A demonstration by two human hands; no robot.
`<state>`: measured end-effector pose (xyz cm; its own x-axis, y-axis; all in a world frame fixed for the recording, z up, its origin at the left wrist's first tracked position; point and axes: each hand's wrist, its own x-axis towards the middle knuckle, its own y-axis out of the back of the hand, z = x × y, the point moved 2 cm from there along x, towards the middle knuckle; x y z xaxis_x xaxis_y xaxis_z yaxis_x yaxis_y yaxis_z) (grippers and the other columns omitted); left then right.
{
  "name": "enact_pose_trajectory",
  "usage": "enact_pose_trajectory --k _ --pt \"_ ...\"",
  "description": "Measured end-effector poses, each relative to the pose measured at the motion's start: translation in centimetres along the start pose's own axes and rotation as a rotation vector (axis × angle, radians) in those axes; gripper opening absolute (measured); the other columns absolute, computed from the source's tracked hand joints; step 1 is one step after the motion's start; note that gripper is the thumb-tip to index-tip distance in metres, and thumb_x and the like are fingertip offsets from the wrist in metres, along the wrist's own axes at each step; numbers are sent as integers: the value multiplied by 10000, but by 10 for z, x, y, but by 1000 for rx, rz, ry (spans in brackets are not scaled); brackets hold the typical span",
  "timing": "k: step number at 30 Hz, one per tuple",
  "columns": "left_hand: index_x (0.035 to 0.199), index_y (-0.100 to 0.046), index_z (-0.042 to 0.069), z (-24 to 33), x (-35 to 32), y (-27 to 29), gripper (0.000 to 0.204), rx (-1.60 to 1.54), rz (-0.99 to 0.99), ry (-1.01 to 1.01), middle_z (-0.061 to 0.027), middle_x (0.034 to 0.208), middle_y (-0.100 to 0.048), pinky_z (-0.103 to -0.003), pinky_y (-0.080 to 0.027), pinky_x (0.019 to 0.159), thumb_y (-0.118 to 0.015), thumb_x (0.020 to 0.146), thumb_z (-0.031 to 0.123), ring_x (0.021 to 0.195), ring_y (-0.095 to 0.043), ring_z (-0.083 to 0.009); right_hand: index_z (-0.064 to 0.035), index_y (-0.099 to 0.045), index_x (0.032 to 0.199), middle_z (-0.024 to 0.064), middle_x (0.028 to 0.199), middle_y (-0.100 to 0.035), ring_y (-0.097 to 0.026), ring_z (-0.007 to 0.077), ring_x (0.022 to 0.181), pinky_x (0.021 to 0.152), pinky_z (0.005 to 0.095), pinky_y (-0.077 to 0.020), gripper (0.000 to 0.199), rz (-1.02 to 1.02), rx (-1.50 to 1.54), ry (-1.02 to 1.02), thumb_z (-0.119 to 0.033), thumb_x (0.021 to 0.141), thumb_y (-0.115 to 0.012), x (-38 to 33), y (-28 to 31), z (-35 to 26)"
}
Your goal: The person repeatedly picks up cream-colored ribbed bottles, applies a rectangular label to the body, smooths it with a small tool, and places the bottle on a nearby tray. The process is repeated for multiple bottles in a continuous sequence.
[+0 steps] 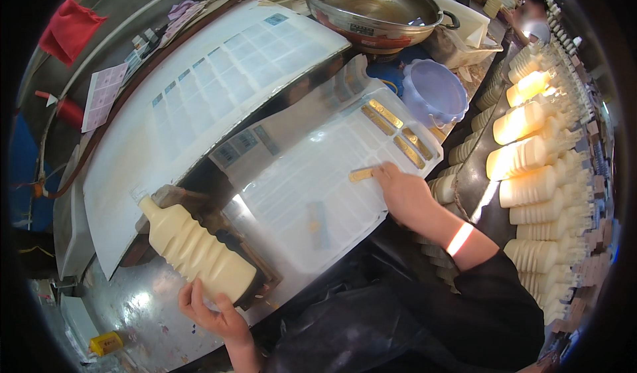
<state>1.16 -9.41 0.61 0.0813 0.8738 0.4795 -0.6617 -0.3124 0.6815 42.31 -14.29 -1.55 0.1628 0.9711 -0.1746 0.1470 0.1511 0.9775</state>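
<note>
A cream plastic bottle [196,243] with ribbed sides lies tilted at the left, its neck toward a grey rounded piece [169,195]. My left hand [213,313] grips its base end, fingers and thumb at the lower edge. Between the thumb and fingers of my right hand [413,197] is a small gold label strip [361,174]. That hand is over a translucent white sheet [298,207], which has several more gold labels [386,113] at its far right corner. A loose-looking film [265,134] with bluish patches rests along the sheet's far left side.
A large white board [199,107] slopes behind the bottle. Beyond the sheet stand a wide metal pan [371,8] and a lilac plastic tub [434,91]. Rows of cream bottles [531,190] fill the right side. A small yellow box [106,343] lies at lower left. Another person [531,18] is at far right.
</note>
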Motion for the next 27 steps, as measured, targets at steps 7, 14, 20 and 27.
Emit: enact_pose_trajectory --k 7,14,20,27 --pt "1327 -588 -11 -3 -5 -4 394 -70 24 18 -171 1315 -507 -450 -349 1124 -566 969 153 1262 -482 -325 -48 -745 973 129 853 -672 -689 310 752 668 456 -551 236 447 316 -164 -266 942 -658 -42 -6 27" --pt "1324 -580 -35 -9 2 -2 384 -113 19 -19 -181 1285 -520 -442 -378 1096 -544 976 122 1218 -502 -321 19 -664 785 93 584 -612 -573 218 462 452 354 -442 468 145 1287 -812 -419 912 -770 -41 -72 51" --pt "1403 -502 -16 -26 11 5 527 -296 115 133 -181 1316 -492 -406 -463 992 -639 910 112 1168 -522 -300 6 -707 770 32 549 -582 -554 136 455 441 286 -416 236 232 1235 -730 -185 907 -700 -59 -61 53" --pt "1516 -365 22 -37 24 -10 767 -748 -49 503 -160 1394 -483 -400 -464 1028 -732 846 90 1237 -515 -261 24 -748 826 167 709 -713 -713 237 655 645 352 -546 221 290 469 -208 -191 795 -708 6 32 -57"
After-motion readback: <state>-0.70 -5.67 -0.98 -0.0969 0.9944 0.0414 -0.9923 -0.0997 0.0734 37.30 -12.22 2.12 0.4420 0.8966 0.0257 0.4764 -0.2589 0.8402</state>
